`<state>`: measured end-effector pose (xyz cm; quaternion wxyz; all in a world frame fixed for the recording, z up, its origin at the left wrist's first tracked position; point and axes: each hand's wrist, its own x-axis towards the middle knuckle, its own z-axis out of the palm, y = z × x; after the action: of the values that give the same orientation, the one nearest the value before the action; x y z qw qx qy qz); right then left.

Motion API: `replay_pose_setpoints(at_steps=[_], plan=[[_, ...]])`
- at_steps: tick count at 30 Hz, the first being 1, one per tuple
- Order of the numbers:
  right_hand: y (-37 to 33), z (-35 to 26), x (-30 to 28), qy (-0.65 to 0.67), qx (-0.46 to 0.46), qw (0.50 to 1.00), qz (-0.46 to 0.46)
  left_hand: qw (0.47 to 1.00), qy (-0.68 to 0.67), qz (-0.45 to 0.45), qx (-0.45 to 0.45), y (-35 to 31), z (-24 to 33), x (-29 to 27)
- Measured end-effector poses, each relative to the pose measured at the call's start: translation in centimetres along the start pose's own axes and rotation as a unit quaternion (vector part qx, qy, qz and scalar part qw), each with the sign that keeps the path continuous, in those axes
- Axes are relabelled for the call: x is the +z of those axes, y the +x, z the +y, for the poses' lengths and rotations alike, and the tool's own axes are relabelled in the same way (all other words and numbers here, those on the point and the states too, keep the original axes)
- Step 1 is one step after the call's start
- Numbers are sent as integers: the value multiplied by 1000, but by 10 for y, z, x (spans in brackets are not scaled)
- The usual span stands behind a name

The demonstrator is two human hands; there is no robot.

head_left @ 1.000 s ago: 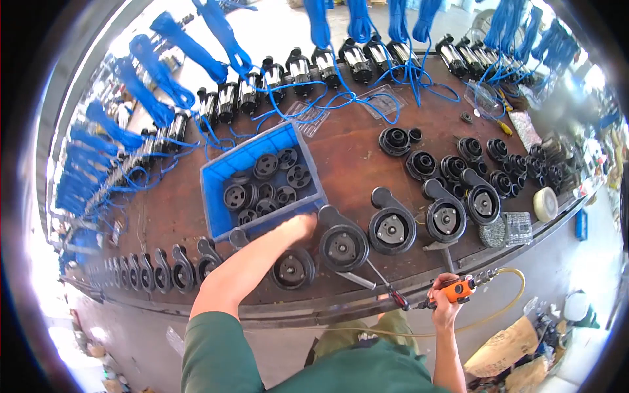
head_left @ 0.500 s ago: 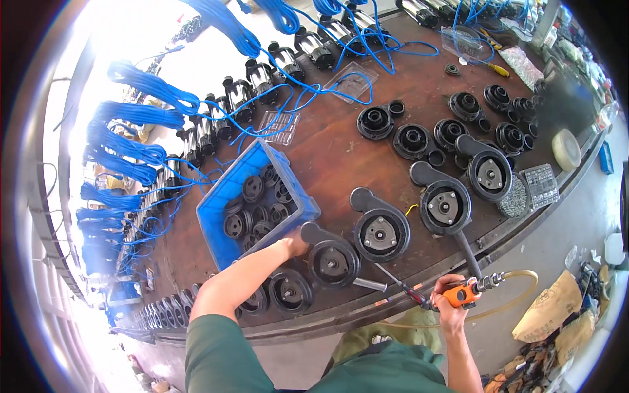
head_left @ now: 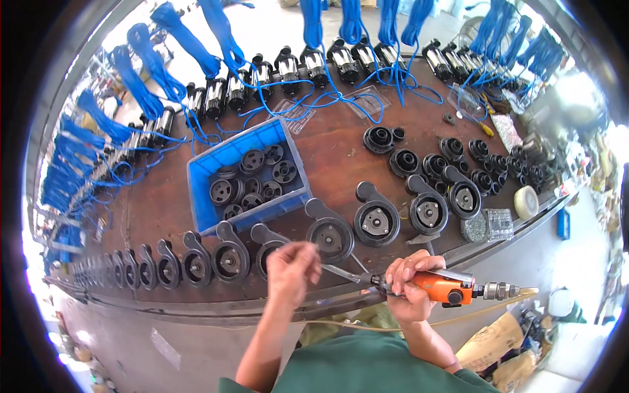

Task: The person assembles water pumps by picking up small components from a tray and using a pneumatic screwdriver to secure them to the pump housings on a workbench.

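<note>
My right hand is wrapped round an orange air screwdriver, its long bit pointing left over the bench's front edge. Near the bit's tip is my left hand, slightly blurred, with fingers curled and pinched together; whatever they hold cannot be made out. Behind the hands stands a round black pump housing with a curved outlet. To its right, another housing shows a metal plate with screws inside. A further housing is partly hidden behind my left hand.
A blue crate holds black discs. Housings line the front edge leftward. Black pump parts, a tape roll and a pile of screws lie right. Motors with blue cables stand along the back.
My left hand has come away from the housing beside the crate, back toward the bit tip. My right hand has brought the screwdriver leftward and up. The whole view has shifted.
</note>
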<state>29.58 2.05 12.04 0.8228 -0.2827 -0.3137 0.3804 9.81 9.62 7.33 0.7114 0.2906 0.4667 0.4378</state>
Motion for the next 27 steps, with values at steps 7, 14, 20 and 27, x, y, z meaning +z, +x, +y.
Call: replay_pose_setpoints(at_steps=[7,14,20,27], plan=[[-9,21,13,-37,-6,999,-33,922,-339,-53,-181,-38,-62,13],[-12,33,15,-73,-22,995,-61,903,-383,-22,-192,-38,-73,12],[-12,41,13,-102,-28,991,-85,890,-402,31,-213,-30,-82,13],[-11,48,14,-116,-23,988,-102,886,-413,62,-201,-25,-83,17]])
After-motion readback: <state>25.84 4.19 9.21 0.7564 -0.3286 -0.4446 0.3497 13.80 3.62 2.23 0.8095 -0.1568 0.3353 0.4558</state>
